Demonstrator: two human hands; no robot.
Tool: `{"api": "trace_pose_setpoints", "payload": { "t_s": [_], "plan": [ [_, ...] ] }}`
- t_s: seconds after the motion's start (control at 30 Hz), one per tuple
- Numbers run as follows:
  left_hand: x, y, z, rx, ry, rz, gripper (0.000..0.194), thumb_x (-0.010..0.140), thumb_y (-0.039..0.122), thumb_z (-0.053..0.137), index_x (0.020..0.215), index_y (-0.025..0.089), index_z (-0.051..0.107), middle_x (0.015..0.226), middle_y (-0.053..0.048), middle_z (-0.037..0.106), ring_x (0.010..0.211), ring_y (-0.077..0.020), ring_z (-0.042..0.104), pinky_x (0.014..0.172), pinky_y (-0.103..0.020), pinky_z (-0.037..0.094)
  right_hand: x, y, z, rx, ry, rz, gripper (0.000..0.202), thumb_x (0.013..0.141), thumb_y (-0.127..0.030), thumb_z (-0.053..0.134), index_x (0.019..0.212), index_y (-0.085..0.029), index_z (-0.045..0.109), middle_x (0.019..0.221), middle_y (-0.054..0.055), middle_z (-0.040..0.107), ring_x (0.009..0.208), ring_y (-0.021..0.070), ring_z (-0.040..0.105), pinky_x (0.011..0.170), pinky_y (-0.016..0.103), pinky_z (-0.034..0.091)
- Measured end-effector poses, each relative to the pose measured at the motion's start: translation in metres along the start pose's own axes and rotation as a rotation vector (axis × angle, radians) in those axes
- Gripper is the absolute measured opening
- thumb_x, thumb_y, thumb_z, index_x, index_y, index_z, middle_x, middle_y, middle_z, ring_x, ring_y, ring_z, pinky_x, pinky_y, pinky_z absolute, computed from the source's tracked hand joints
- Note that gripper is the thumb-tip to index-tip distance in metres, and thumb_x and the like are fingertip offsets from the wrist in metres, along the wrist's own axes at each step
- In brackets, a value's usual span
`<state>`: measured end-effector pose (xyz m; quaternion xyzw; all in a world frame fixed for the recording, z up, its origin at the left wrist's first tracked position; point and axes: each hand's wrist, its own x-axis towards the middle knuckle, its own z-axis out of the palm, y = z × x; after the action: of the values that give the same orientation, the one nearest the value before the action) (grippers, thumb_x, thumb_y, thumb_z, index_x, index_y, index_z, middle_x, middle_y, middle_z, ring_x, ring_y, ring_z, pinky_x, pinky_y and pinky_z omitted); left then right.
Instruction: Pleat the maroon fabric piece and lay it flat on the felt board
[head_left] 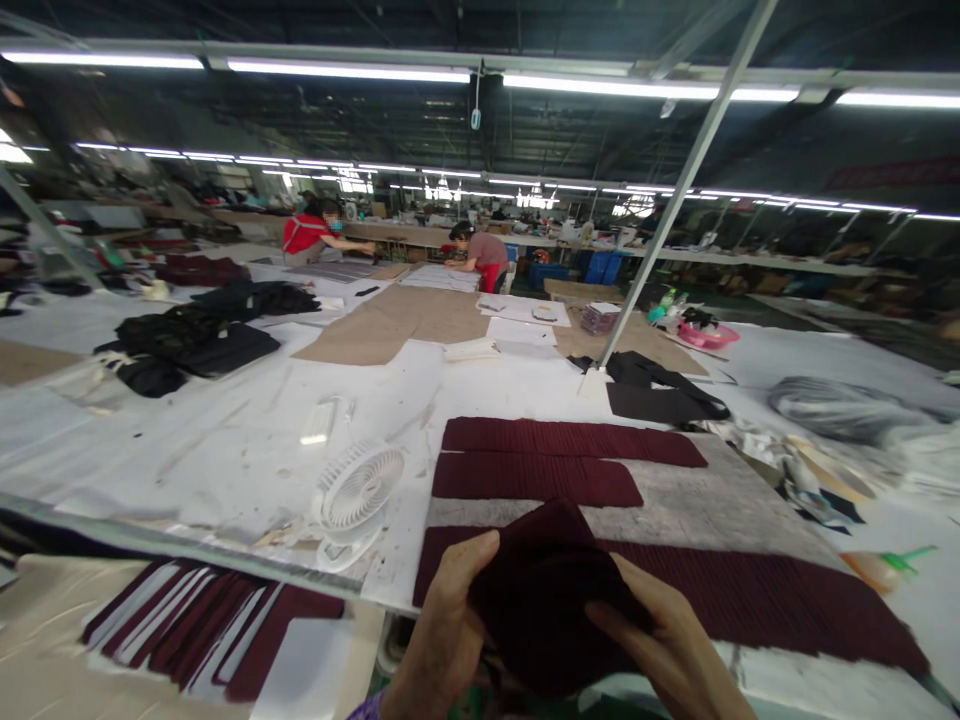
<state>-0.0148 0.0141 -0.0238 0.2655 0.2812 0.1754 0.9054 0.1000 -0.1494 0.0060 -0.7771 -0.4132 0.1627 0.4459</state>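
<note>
Between my two hands is a dark maroon fabric piece, bent or folded, held above the table's near edge. My left hand grips its left side, thumb on top. On the other side my right hand has its fingers closed on the fabric. Beyond and below it lie rows of overlapping maroon fabric pieces: a far row, a shorter middle row and a long near row, partly hidden by my hands. They rest on a grey mottled board.
A white fan stands left of the rows. Maroon and white pieces lie lower left. A slanted metal post rises beyond, beside black fabric. Black cloth is piled left. Two people bend over tables further back.
</note>
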Motion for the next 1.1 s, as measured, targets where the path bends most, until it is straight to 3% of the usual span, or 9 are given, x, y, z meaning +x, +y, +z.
{"api": "trace_pose_setpoints", "payload": {
  "t_s": [0.1, 0.3, 0.53, 0.73, 0.87, 0.97, 1.1],
  "plan": [
    [-0.002, 0.001, 0.001, -0.005, -0.003, -0.005, 0.021, 0.075, 0.033, 0.068, 0.087, 0.016, 0.074, 0.091, -0.005, 0.071, 0.098, -0.0227, 0.058, 0.092, -0.035, 0.042, 0.001, 0.001, -0.003, 0.031, -0.02, 0.036, 0.023, 0.082, -0.029, 0.061, 0.101, -0.024, 0.073, 0.084, 0.001, 0.071, 0.081, 0.022, 0.066, 0.071, 0.025, 0.053],
    [-0.003, 0.006, 0.007, 0.009, -0.034, 0.005, 0.02, 0.073, 0.034, 0.071, 0.081, 0.017, 0.073, 0.089, -0.004, 0.071, 0.096, -0.022, 0.058, 0.093, -0.035, 0.041, 0.001, 0.001, -0.004, 0.07, -0.032, 0.103, 0.024, 0.082, -0.031, 0.061, 0.101, -0.023, 0.073, 0.082, 0.002, 0.071, 0.08, 0.0233, 0.066, 0.073, 0.027, 0.053],
    [0.001, 0.016, 0.009, -0.033, -0.063, 0.029, 0.019, 0.073, 0.032, 0.07, 0.08, 0.015, 0.073, 0.087, -0.006, 0.073, 0.096, -0.0245, 0.061, 0.093, -0.038, 0.044, 0.001, 0.001, -0.011, 0.059, -0.029, 0.14, 0.016, 0.081, -0.035, 0.062, 0.082, -0.022, 0.07, 0.078, 0.0, 0.07, 0.082, 0.0236, 0.066, 0.075, 0.025, 0.053],
    [0.004, 0.036, 0.013, -0.117, -0.105, 0.174, 0.021, 0.08, 0.025, 0.063, 0.096, 0.017, 0.073, 0.098, -0.007, 0.074, 0.11, -0.0248, 0.06, 0.099, -0.036, 0.046, 0.0, 0.006, -0.024, -0.027, -0.02, 0.073, 0.023, 0.083, -0.038, 0.061, 0.1, -0.026, 0.072, 0.101, 0.003, 0.072, 0.094, 0.0256, 0.065, 0.082, 0.027, 0.052],
    [0.01, 0.059, 0.005, -0.155, -0.066, 0.334, 0.03, 0.081, 0.024, 0.061, 0.11, 0.018, 0.068, 0.107, -0.005, 0.072, 0.112, -0.0239, 0.059, 0.101, -0.038, 0.045, -0.003, 0.007, -0.038, -0.106, -0.014, 0.08, 0.018, 0.082, -0.037, 0.061, 0.089, -0.028, 0.074, 0.078, 0.002, 0.072, 0.072, 0.0229, 0.067, 0.061, 0.023, 0.054],
    [0.019, 0.062, -0.002, -0.032, -0.05, 0.407, 0.026, 0.079, 0.025, 0.065, 0.103, 0.016, 0.07, 0.106, -0.006, 0.072, 0.114, -0.0253, 0.058, 0.101, -0.038, 0.044, -0.003, -0.005, -0.041, -0.106, -0.077, 0.032, 0.013, 0.078, -0.034, 0.066, 0.085, -0.027, 0.075, 0.078, 0.003, 0.071, 0.072, 0.0239, 0.066, 0.064, 0.026, 0.054],
    [0.025, 0.036, -0.006, 0.101, 0.014, 0.287, 0.023, 0.072, 0.03, 0.072, 0.089, 0.014, 0.073, 0.101, -0.008, 0.073, 0.113, -0.0278, 0.058, 0.099, -0.039, 0.044, 0.008, -0.03, -0.031, -0.084, -0.323, -0.064, 0.007, 0.079, -0.026, 0.065, 0.078, -0.025, 0.072, 0.081, 0.003, 0.069, 0.078, 0.022, 0.064, 0.073, 0.027, 0.052]
  ]
}}
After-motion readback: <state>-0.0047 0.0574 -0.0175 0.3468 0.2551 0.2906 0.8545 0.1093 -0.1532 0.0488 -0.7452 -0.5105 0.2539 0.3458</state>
